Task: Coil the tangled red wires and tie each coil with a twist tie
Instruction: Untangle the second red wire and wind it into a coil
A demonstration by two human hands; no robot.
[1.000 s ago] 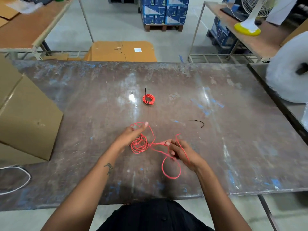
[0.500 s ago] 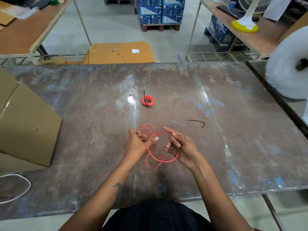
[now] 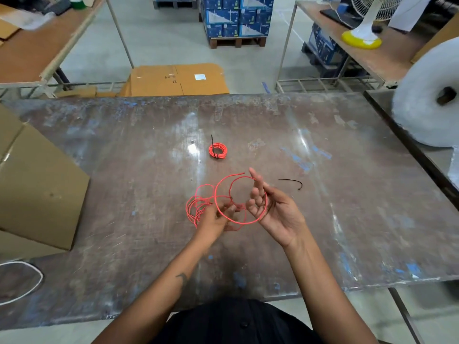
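Scuffed metal bench (image 3: 347,219) fills our view. Near its middle, our left hand (image 3: 213,219) pinches the tangled red wire (image 3: 223,202); our right hand (image 3: 270,209), fingers straight and together, carries 1 loop. Farther back lies 1 tied coil (image 3: 218,150).

A single wide-angle head-worn camera looks forward and steeply down from close above the near edge of the worn metal table (image 3: 347,219), taking in both forearms below and the warehouse floor (image 3: 161,45) beyond.
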